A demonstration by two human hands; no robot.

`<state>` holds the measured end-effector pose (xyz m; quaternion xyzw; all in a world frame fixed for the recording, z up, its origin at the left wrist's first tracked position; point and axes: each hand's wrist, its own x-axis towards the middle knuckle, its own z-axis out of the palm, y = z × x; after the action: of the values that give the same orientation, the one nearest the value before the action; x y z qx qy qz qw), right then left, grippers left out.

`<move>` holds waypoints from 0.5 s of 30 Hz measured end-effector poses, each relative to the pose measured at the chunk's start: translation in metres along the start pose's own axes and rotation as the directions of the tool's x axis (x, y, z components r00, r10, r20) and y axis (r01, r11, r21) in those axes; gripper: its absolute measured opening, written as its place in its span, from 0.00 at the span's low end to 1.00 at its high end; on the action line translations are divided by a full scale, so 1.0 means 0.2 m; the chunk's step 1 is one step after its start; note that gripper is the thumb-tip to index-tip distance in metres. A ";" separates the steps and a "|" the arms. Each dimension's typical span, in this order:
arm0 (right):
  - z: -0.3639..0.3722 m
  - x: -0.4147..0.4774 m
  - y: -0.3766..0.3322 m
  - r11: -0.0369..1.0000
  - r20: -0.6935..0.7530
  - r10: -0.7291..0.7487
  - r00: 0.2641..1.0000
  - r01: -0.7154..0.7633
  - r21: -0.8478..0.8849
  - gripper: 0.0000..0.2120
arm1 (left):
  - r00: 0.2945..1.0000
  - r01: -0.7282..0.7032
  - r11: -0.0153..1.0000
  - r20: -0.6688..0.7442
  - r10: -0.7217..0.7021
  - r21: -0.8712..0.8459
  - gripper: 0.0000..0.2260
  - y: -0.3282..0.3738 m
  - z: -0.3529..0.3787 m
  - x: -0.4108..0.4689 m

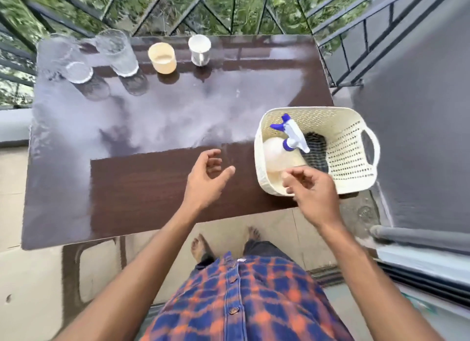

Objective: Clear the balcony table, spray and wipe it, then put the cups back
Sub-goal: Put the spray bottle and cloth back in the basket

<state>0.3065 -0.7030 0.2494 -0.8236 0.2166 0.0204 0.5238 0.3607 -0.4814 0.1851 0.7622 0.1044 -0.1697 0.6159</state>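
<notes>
Both hands empty. Left hand (208, 177) hovers over the near part of the surface (142, 188), palm turned in, fingers loosely curled, holding nothing. Right hand (312, 190) is above the near-left corner of the basket (356, 147), fingers loosely bent, a bit motion-blurred, nothing gripped as far as I can see; can't tell if it touches the rim.

Basket: cream, perforated, sits at the surface's near-right corner and overhangs the near edge slightly. Inside: spray bottle (292, 137) lying tilted, blue-and-white trigger head pointing toward the far-left, pale body under the right hand. Beside it a dark item (315, 149), can't tell what it is.

Cups: 4 in a row along the far edge, all upright, apart from each other. Left to right: clear glass (73, 63), 2nd clear glass (117, 53), cream cup (162, 58), white mug (199, 50).

Surface is dark brown, glossy, with bright sky glare across the middle.

Beyond: black metal railing (229, 12), greenery behind. Below frame: plaid shirt (241, 302), bare feet on the tiled floor.
</notes>
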 end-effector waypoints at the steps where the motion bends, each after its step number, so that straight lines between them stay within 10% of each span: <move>1: -0.08 0.02 0.01 1.000 -0.049 0.001 0.999 -0.001 -0.006 0.05 | 1.000 0.010 1.000 0.012 -0.010 0.022 0.28 0.03 0.03 -0.01; 4: -0.34 0.15 0.11 0.992 -0.246 -0.040 0.968 0.009 -0.124 0.03 | 0.998 0.036 0.996 0.052 -0.041 0.085 0.39 0.12 0.15 0.00; 10: -0.69 0.48 0.28 0.808 -0.316 -0.080 0.945 -0.124 -0.576 0.28 | 0.985 0.150 0.984 0.068 -0.157 0.091 0.40 0.20 0.40 0.07; 15: -0.72 0.67 0.42 0.882 -0.141 0.262 0.955 -0.296 -0.367 0.28 | 0.975 0.220 0.953 -0.035 -0.217 0.208 0.25 0.20 0.56 0.09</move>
<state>0.3674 -0.9037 0.2088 -0.8704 0.3472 0.1018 0.3338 0.3771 -0.5997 0.1939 0.8080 0.1728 -0.2426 0.5083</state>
